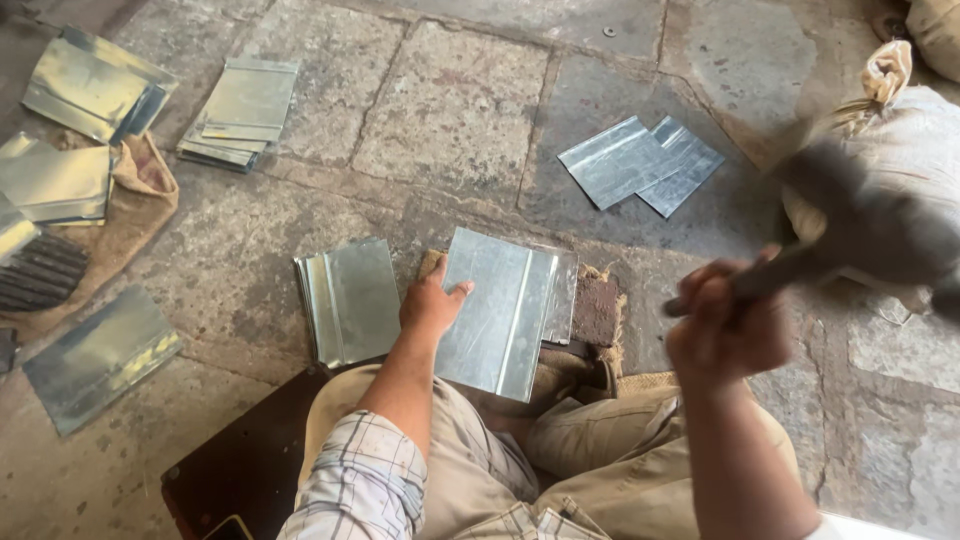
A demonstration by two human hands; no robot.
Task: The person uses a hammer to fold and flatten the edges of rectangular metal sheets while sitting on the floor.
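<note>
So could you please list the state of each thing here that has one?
Metal sheet: flat on the block, pinned by the left hand.
Mallet: raised, blurred, gripped by the right hand.
Sheet stack: lying beside, untouched.
Sack: tied shut.

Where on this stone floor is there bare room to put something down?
Bare paving lies between the pair of metal sheets at upper right and the small stack of sheets at upper left. It is crowded on the left, around the burlap cloth, and in the middle, where the left hand presses a folded sheet.
</note>
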